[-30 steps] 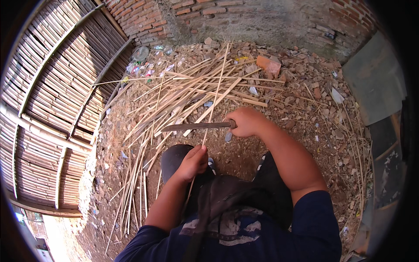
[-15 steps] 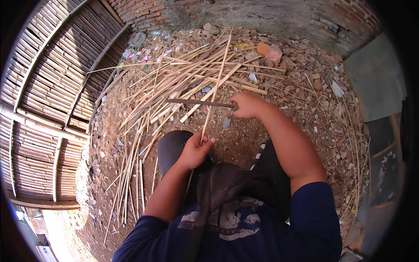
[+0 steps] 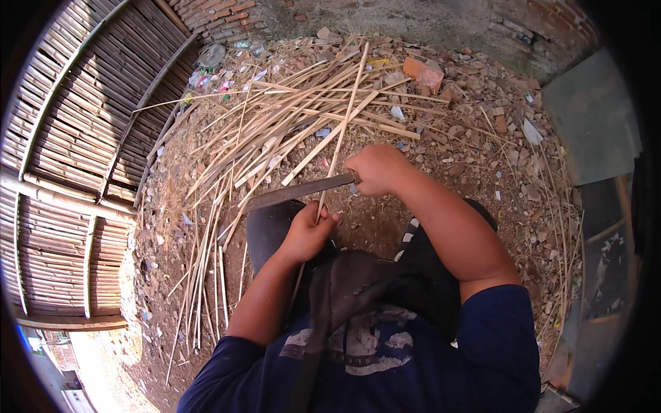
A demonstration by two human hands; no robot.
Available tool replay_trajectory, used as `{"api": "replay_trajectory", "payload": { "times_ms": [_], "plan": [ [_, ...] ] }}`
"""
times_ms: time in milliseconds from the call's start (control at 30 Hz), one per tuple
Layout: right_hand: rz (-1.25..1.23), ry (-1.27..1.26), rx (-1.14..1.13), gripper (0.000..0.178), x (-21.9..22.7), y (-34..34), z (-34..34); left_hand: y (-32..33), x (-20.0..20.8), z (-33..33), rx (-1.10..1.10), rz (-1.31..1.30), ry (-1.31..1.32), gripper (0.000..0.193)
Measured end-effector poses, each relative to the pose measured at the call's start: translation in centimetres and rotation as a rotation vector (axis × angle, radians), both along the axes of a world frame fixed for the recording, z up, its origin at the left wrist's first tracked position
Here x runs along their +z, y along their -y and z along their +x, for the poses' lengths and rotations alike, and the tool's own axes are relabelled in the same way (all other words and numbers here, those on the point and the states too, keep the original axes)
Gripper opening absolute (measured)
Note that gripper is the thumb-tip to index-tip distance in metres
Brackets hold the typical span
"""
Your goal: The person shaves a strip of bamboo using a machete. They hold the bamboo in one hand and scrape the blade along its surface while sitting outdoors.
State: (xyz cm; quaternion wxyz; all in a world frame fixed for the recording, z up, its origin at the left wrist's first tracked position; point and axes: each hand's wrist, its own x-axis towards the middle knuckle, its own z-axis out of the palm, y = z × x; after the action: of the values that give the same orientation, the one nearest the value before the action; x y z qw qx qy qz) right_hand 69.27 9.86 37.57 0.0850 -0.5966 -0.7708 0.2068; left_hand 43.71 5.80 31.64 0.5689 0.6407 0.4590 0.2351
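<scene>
My left hand (image 3: 308,230) is closed around a long, thin bamboo strip (image 3: 350,110), thumb pressed along it. One end of the strip reaches forward over the pile, and the other runs back past my wrist toward my lap. In my right hand (image 3: 379,171) is the handle of a machete (image 3: 296,193), fingers wrapped round it. The dark blade points left and slants toward me, crossing the strip just ahead of my left hand. Its tip lies beyond my left knee. Whether the edge bites into the strip I cannot tell.
A heap of split bamboo strips (image 3: 275,131) covers the ground ahead and to the left. An orange brick (image 3: 423,74) lies among rubble at the far side. A bamboo-slat wall (image 3: 76,138) stands left, a brick wall (image 3: 385,24) behind, and a grey panel (image 3: 592,124) at right.
The machete has come closer to me along the strip, its blade now tilted with the tip nearer my left knee. My right hand moved slightly left; my left hand stays about where it was.
</scene>
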Motion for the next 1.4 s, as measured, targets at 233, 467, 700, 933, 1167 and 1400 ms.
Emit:
{"api": "replay_trajectory", "payload": {
  "times_ms": [233, 467, 700, 933, 1167, 1400],
  "plan": [
    [-0.053, -0.045, -0.209, 0.031, -0.7, -1.1, 2.6, 0.3, 0.8, 0.2, -0.044, -0.032, -0.048, 0.022],
    [-0.094, -0.124, -0.244, 0.038, -1.6, -1.3, 3.9, 0.7, 2.3, -0.2, -0.066, -0.283, 0.205, 0.024],
    [0.013, -0.140, -0.237, 0.031, -1.0, -1.5, 4.1, 0.2, 2.0, -0.6, -0.061, -0.301, 0.218, 0.023],
    [-0.008, -0.113, -0.178, 0.031, -1.0, -1.2, 4.5, 0.3, 1.8, -0.4, -0.056, -0.267, 0.198, 0.023],
    [0.015, -0.105, -0.278, 0.035, 0.0, -0.9, 6.3, 0.2, 0.9, -0.2, -0.080, -0.214, 0.216, 0.021],
    [0.003, -0.071, -0.195, 0.032, 0.7, -0.6, 6.0, 0.2, 1.9, -0.3, -0.092, -0.331, 0.252, 0.022]
  ]
}}
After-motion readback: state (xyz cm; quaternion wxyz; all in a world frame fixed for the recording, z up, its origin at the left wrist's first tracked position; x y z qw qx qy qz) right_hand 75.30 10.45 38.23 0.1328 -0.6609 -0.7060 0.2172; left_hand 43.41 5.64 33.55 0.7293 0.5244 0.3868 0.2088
